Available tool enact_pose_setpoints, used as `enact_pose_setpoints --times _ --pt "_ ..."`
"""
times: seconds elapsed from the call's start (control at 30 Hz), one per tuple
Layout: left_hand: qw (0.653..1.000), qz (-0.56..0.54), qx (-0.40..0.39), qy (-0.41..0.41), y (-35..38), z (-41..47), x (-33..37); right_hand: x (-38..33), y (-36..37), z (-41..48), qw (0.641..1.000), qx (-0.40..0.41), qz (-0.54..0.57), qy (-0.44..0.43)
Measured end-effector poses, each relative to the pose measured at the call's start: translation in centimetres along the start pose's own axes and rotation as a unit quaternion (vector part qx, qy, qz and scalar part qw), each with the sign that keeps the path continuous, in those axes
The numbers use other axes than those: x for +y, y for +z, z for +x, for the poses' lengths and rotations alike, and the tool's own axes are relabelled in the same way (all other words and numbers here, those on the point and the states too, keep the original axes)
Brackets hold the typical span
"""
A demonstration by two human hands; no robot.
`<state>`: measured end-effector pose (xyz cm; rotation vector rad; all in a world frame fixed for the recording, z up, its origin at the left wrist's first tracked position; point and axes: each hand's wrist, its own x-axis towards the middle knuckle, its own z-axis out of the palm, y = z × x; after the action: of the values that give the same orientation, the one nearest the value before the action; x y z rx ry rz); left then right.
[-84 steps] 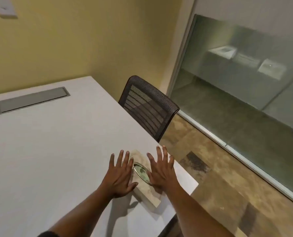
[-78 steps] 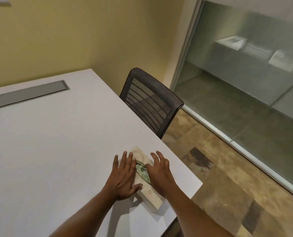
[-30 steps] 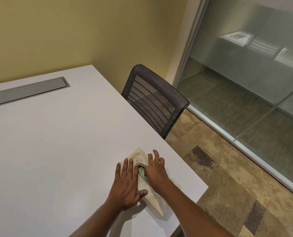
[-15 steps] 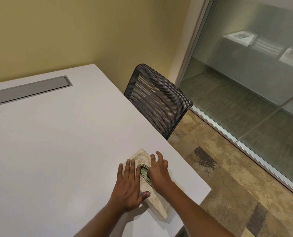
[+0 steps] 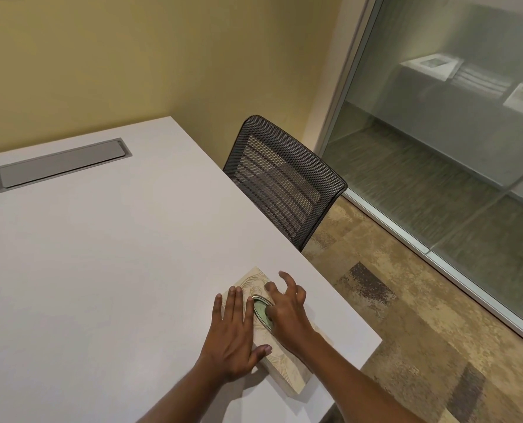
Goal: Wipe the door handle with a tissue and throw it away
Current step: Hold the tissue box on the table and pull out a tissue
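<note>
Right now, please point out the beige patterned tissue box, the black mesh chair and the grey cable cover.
beige patterned tissue box [image 5: 287,372], head view, near side wall.
black mesh chair [image 5: 280,175], head view, backrest.
grey cable cover [image 5: 60,167], head view, centre.

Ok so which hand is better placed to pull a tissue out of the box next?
Right. The right hand already sits over the oval opening of the tissue box, fingers curled at the slot. The left hand lies flat on the box's left side, well placed to steady it.
</note>
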<state>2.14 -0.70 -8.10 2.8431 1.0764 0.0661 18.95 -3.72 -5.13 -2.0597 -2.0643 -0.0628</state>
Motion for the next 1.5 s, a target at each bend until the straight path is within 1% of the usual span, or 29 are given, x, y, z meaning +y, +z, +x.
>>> enact_pose_setpoints --times 0.07,0.3,0.37,0.57,0.63,0.7,0.77,0.83,0.87,0.93,1.0,1.1,1.13,1.23,1.33,1.43,1.5 --pt "1.0 0.003 0.004 0.0 -0.1 0.0 0.0 0.2 0.1 -0.2 1.0 0.017 -0.004 -0.015" --pt "1.0 0.01 0.01 0.002 -0.2 -0.1 0.1 0.5 -0.9 -1.2 0.993 0.114 0.04 0.006" --pt "1.0 0.007 0.008 0.0 -0.2 -0.1 0.0 0.4 -1.3 -1.2 0.991 0.114 0.063 0.015" --pt "1.0 0.004 0.003 0.003 0.0 -0.1 -0.1 0.2 -2.9 -1.5 0.985 0.058 0.149 0.072" --pt "1.0 0.008 0.004 0.006 0.0 -0.1 -0.1 0.4 -3.3 -1.6 0.981 0.076 0.159 0.078" --pt "1.0 0.01 0.005 0.005 0.1 -0.1 -0.1 0.6 -3.8 -1.6 0.968 0.119 0.185 0.123" --pt "1.0 0.008 0.006 0.006 0.0 -0.1 -0.2 0.6 -4.5 -1.4 0.938 0.13 0.258 0.192" --pt "1.0 0.005 0.001 0.007 0.0 -0.1 -0.2 0.3 -5.2 -1.4 0.928 0.115 0.286 0.21" --pt "1.0 0.003 -0.002 0.007 0.0 -0.1 -0.2 0.2 -5.0 -1.6 0.93 0.103 0.286 0.208" --pt "1.0 0.002 -0.004 0.007 -0.2 0.0 -0.1 0.2 -5.0 -1.8 0.906 0.078 0.325 0.258" --pt "1.0 0.005 -0.01 0.01 -0.5 -0.1 -0.1 0.2 -5.4 -1.9 0.854 0.07 0.397 0.33" --pt "1.0 0.013 -0.008 0.025 -1.7 0.0 -0.3 0.4 -6.5 -2.3 0.779 0.089 0.496 0.373" --pt "0.999 0.015 0.0 0.034 -2.4 0.2 -0.3 0.3 -7.0 -2.5 0.76 0.093 0.513 0.388" --pt "0.997 0.022 0.039 0.07 -4.7 1.2 0.0 0.2 -8.4 -2.9 0.718 0.103 0.538 0.43" --pt "0.993 -0.006 0.066 0.101 -7.2 2.3 1.2 -0.1 -10.4 -3.5 0.694 0.109 0.553 0.448" --pt "0.987 -0.073 0.085 0.117 -9.5 3.1 3.1 -0.5 -12.4 -4.4 0.668 0.12 0.574 0.458" --pt "0.976 -0.124 0.099 0.151 -10.6 3.4 4.7 -0.5 -13.9 -5.6 0.659 0.143 0.58 0.457"
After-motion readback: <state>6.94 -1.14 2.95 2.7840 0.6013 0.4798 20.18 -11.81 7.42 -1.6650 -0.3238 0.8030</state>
